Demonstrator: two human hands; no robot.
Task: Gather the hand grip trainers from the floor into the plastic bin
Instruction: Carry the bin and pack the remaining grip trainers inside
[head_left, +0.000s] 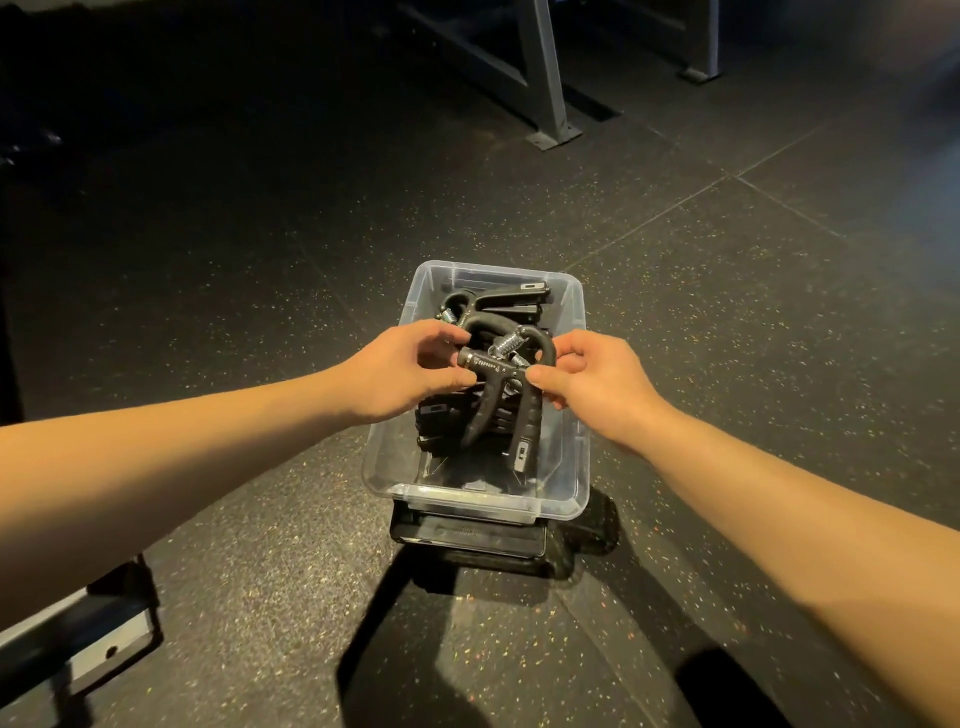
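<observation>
Speckled floor, clear bin of black grip trainers.

I am in a gym. Under me lies black rubber floor tiling flecked with pale specks, its seams crossing at far right. Far ahead, grey steel equipment legs stand on flat foot plates. At near left sits the end of a metal frame. The clear plastic bin holds black spring-loaded hand grip trainers.
</observation>
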